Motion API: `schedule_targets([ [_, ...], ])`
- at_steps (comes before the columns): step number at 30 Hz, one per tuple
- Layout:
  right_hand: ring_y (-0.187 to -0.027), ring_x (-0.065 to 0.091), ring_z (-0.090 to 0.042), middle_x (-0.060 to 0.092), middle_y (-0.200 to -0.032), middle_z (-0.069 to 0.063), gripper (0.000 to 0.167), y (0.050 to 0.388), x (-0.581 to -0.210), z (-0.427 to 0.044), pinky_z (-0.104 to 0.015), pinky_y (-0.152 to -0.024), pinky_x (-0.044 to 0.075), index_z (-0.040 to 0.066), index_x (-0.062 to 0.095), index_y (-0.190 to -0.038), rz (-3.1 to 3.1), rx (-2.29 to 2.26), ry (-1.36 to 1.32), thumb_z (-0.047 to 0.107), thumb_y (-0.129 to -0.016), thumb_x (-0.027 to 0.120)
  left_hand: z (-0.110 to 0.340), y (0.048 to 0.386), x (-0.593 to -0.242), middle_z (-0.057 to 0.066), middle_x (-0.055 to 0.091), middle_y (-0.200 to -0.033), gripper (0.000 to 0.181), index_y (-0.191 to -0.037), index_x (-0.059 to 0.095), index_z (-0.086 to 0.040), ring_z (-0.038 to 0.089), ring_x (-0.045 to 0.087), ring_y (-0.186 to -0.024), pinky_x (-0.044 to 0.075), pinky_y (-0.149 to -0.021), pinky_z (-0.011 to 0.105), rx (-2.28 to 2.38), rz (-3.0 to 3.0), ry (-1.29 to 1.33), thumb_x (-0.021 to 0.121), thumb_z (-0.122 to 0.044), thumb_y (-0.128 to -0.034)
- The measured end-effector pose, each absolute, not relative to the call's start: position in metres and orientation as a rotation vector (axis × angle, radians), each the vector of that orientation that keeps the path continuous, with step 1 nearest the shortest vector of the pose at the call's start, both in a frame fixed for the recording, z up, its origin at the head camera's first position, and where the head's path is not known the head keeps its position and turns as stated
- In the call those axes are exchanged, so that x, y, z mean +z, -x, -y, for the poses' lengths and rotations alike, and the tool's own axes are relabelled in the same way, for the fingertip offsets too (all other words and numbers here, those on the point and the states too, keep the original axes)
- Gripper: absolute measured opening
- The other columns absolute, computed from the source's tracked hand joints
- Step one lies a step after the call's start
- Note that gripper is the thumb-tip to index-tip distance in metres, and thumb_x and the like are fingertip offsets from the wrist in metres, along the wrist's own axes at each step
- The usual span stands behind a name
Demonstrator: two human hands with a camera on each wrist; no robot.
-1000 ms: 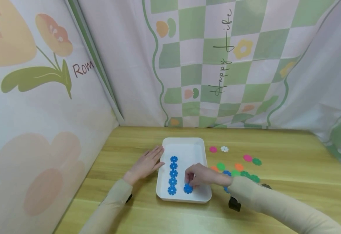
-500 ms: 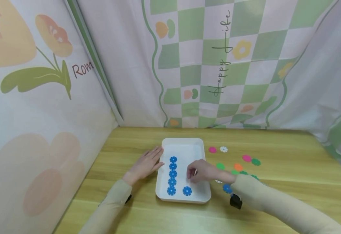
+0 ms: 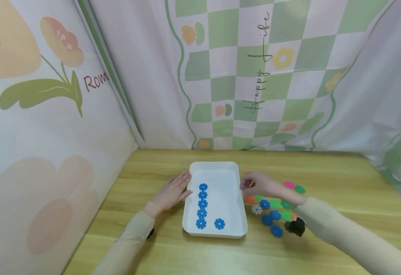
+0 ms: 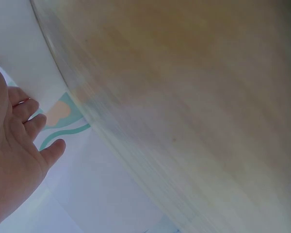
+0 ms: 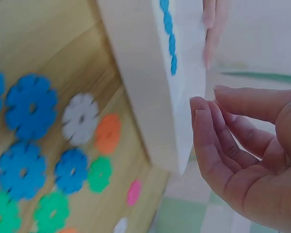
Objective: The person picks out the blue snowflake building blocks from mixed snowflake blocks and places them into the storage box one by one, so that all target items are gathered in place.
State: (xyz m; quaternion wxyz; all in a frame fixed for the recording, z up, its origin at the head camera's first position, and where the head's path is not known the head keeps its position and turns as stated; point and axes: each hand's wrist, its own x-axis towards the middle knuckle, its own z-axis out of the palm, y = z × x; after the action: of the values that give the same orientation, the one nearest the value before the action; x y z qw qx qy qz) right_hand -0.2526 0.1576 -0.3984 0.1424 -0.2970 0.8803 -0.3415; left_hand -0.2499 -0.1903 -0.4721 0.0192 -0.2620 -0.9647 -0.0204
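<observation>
A white tray [image 3: 228,202] stands on the table. In its left half a column of several blue snowflake discs [image 3: 202,204] lies end to end, and a single blue snowflake disc [image 3: 219,224] lies by itself near the front right. My left hand [image 3: 170,194] rests against the tray's left rim with its fingers extended. My right hand [image 3: 262,184] is over the tray's right rim, its fingers loosely bent. In the right wrist view no disc shows between the thumb and fingertips of that right hand [image 5: 254,141].
Loose snowflake discs lie right of the tray: several blue ones [image 3: 275,215], a white one [image 3: 256,209], orange [image 3: 249,199], green [image 3: 299,189] and pink [image 3: 289,185] ones. A patterned curtain [image 3: 252,76] hangs behind the table; a printed wall [image 3: 66,133] stands at left.
My right hand has let go of the single blue disc at the tray's front and moved up and right to the right rim. The left hand has stayed in place.
</observation>
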Motion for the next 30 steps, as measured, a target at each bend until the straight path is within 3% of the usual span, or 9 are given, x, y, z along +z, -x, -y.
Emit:
schedule_targets([
  [13,-0.081,0.064,-0.012,0.070,-0.088,-0.008,0.011,0.251,-0.426,-0.208,-0.022,-0.068,0.056,-0.001,0.068,-0.093,-2.633,-0.896,0.740,0.004,-0.083,0.070,0.191,0.250,-0.474,0.010,0.027,-0.164,0.066,-0.156,0.026,-0.005,0.028,0.029,-0.152,0.031,-0.122,0.050,-0.062,2.974,0.832,0.036,-0.046,-0.1065],
  [21,-0.079,0.061,-0.014,0.068,-0.087,-0.008,0.018,0.246,-0.435,-0.213,-0.030,-0.071,0.057,0.001,0.066,-0.092,-2.657,-0.827,0.587,0.004,-0.076,0.076,0.192,0.250,-0.474,0.009,0.026,-0.164,0.065,-0.157,0.026,-0.006,0.027,0.028,-0.152,0.031,-0.122,0.050,-0.062,2.977,0.824,0.035,-0.047,-0.1065],
  [30,-0.072,0.057,-0.016,0.065,-0.082,-0.005,0.020,0.244,-0.441,-0.211,-0.029,-0.065,0.053,0.002,0.066,-0.089,-2.665,-0.772,0.467,0.005,-0.074,0.079,0.191,0.250,-0.474,0.009,0.026,-0.164,0.066,-0.157,0.025,-0.006,0.027,0.028,-0.152,0.030,-0.123,0.049,-0.042,2.987,0.821,0.034,-0.048,-0.1066],
])
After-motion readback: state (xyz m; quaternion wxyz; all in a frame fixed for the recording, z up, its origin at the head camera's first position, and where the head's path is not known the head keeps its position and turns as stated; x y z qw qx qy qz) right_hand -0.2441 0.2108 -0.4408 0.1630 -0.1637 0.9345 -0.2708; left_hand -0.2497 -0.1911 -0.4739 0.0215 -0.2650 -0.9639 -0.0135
